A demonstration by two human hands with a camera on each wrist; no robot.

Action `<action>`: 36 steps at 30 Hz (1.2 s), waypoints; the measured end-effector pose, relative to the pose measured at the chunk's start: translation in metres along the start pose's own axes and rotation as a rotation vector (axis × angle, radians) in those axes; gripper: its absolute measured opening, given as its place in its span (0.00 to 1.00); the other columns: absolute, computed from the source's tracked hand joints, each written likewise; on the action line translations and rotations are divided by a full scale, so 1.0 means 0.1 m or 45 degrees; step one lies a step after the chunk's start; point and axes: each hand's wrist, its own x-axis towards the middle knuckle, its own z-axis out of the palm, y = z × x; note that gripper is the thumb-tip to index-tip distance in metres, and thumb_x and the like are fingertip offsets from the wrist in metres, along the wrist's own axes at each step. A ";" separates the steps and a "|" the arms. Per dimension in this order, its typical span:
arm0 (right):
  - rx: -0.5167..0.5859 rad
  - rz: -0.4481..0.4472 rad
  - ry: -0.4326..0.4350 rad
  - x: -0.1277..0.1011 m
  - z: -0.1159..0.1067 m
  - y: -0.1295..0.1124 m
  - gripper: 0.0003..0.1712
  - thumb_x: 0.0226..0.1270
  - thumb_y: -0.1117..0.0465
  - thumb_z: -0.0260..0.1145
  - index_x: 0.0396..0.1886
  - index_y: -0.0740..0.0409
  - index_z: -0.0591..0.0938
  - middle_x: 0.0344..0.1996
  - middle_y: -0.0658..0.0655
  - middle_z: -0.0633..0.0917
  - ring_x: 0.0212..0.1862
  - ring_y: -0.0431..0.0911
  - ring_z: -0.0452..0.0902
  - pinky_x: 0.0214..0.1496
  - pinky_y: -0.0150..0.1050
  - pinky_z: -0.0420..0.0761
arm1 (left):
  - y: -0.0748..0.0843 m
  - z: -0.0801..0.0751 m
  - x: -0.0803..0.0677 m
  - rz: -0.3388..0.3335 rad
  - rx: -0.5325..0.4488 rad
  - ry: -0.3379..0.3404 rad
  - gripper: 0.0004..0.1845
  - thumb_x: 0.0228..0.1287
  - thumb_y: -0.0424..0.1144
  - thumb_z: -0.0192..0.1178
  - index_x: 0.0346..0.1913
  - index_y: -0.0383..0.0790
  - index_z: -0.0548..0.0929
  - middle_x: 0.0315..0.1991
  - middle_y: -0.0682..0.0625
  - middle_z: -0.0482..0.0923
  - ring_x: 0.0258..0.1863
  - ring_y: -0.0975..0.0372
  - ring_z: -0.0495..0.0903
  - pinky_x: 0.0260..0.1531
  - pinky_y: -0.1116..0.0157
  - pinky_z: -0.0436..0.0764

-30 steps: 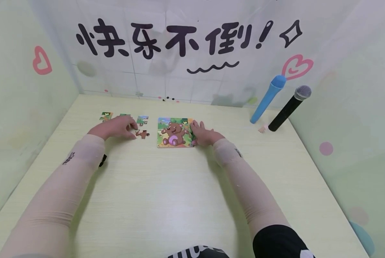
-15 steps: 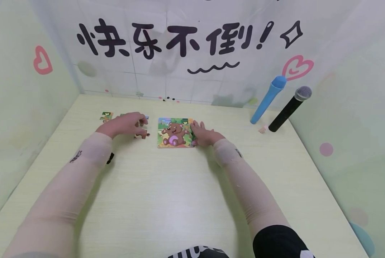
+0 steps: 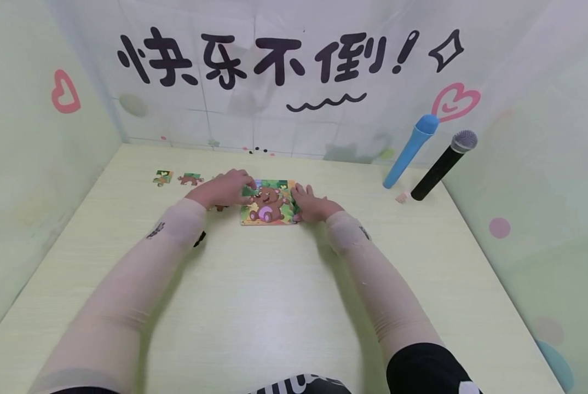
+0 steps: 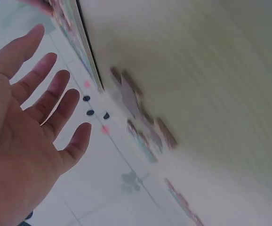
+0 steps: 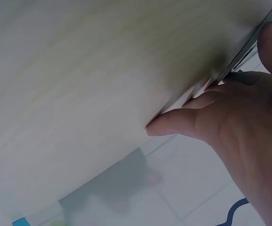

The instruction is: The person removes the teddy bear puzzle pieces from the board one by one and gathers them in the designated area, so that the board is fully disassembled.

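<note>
In the head view we saw the left hand (image 3: 227, 187) over the left edge of the bear puzzle (image 3: 268, 203), which lay near the middle of the far half of the surface (image 3: 284, 295). Its fingertips covered the upper left corner of the puzzle, and we could not tell from there if a piece was under them. The left wrist view showed the fingers (image 4: 56, 96) of this hand straight and spread, holding nothing. That view was blurred; the loose pieces (image 4: 140, 113) beside the hand were only brown and grey shapes.

The right hand (image 3: 310, 205) rested at the right edge of the puzzle with relaxed fingers. In the right wrist view one finger (image 5: 178, 125) pressed on the thin board edge (image 5: 242, 52), but most of the puzzle was cut off there.

One brown piece (image 3: 219, 207) was nearly hidden behind the left wrist. Two more pieces (image 3: 162, 177) lay toward the far left corner, well apart from the puzzle.

The surface was pale yellow wood. A blue microphone (image 3: 409, 151) and a black microphone (image 3: 443, 164) leaned at the far right corner. The back wall (image 3: 294, 109) had white tiles with large black characters and pink hearts.
</note>
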 end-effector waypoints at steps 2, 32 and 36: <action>-0.018 -0.001 0.005 0.00 0.00 0.00 0.49 0.79 0.52 0.56 0.83 0.54 0.35 0.81 0.57 0.29 0.79 0.56 0.19 0.73 0.72 0.34 | 0.04 0.04 0.06 0.028 0.008 -0.012 0.22 0.70 0.43 0.65 0.62 0.37 0.79 0.65 0.37 0.71 0.66 0.43 0.67 0.66 0.39 0.65; 0.062 -0.107 0.075 0.01 0.01 0.03 0.31 0.74 0.60 0.63 0.71 0.41 0.62 0.81 0.63 0.36 0.79 0.64 0.24 0.65 0.82 0.40 | 0.24 0.18 0.35 -0.078 0.085 -0.095 0.24 0.66 0.53 0.68 0.53 0.38 0.78 0.49 0.44 0.71 0.50 0.51 0.68 0.51 0.50 0.72; 0.048 -0.107 0.078 0.02 0.01 0.03 0.30 0.74 0.60 0.63 0.70 0.42 0.63 0.81 0.63 0.36 0.79 0.65 0.24 0.65 0.82 0.40 | 0.29 0.20 0.38 -0.096 0.138 -0.078 0.21 0.66 0.51 0.69 0.48 0.38 0.76 0.46 0.45 0.70 0.48 0.52 0.67 0.49 0.52 0.72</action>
